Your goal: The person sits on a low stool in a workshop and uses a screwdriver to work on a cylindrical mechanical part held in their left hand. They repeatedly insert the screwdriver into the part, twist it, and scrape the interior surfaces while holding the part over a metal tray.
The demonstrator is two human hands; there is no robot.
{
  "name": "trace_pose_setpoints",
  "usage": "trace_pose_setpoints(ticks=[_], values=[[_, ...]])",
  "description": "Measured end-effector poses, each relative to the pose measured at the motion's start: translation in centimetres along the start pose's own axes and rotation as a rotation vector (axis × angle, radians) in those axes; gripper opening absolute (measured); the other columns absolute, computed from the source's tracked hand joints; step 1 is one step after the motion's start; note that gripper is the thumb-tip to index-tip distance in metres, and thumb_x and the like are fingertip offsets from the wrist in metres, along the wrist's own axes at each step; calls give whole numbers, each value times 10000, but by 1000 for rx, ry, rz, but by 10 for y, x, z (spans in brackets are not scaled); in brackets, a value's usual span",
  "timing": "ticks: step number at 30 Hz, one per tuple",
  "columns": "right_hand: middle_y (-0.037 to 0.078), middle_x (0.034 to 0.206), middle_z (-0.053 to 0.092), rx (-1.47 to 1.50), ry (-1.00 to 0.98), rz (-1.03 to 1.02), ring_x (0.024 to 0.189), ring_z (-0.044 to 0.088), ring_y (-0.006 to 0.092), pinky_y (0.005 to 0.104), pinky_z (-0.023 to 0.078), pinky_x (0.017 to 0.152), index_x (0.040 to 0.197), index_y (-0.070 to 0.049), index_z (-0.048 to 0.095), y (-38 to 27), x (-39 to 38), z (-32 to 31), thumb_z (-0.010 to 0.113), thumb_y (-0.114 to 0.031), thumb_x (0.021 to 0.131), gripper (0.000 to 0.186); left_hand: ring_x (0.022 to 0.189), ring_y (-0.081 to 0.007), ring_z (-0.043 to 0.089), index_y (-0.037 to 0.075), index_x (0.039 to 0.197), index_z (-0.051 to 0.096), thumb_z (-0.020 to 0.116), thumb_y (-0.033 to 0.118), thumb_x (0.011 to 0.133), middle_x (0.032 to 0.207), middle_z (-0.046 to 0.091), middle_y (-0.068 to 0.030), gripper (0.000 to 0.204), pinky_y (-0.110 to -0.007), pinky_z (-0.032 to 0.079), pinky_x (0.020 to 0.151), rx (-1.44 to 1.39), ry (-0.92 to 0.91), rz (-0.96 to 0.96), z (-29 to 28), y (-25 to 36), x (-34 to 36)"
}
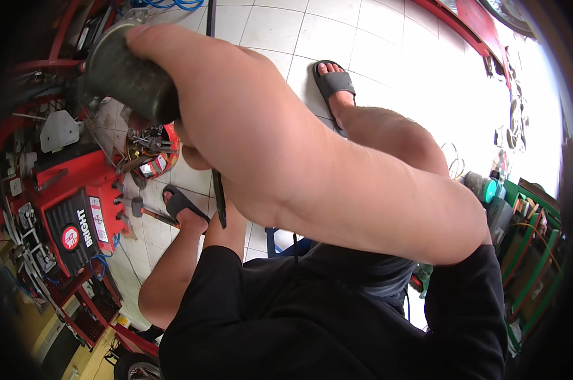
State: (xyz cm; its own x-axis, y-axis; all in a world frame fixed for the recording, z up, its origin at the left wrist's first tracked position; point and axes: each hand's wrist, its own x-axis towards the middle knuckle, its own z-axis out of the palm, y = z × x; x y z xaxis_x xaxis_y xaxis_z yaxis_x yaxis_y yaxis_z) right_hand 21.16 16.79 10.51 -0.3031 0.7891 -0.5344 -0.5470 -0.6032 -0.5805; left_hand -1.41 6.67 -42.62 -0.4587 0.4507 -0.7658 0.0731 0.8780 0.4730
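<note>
My right hand [207, 88] grips a dark, dull metal cylinder [125, 79] at the upper left, with its thumb over the upper end. My right forearm stretches across the middle and covers much of what lies beneath. Behind it, only a few curled fingers of my left hand [194, 157] show, low by the cylinder; what they hold is hidden. A long dark bar [220, 202] runs upright behind my hands, beside my left forearm, and reappears at the top edge.
A red machine [58, 174] and tool trolley stand left, near a red-rimmed container of metal parts [163, 145]. A mallet [137, 206] is beside my sandalled foot. A blue object [274, 240] is below me, green racks [533, 259] are right, and red framework [444, 16] is top right.
</note>
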Motion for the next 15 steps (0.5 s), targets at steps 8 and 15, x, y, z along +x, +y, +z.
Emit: trace_pose_setpoints(ticks=[8, 15], values=[[39, 749, 601, 27, 71, -17, 630, 398, 111, 289, 357, 618, 1071, -104, 691, 7, 7, 12, 558, -404, 981, 341, 874, -183, 693, -2, 1054, 682, 762, 276, 904, 1001, 717, -76, 326, -332, 559, 766, 9, -1, 26, -7, 1, -1], [34, 771, 631, 24, 84, -18, 625, 392, 107, 304, 365, 629, 1063, -112, 696, 14, 13, 12, 569, -398, 971, 327, 884, -173, 691, -9, 1064, 680, 756, 275, 913, 1015, 718, -72, 331, -322, 555, 774, 43, -27, 35, -5, 5, 0]])
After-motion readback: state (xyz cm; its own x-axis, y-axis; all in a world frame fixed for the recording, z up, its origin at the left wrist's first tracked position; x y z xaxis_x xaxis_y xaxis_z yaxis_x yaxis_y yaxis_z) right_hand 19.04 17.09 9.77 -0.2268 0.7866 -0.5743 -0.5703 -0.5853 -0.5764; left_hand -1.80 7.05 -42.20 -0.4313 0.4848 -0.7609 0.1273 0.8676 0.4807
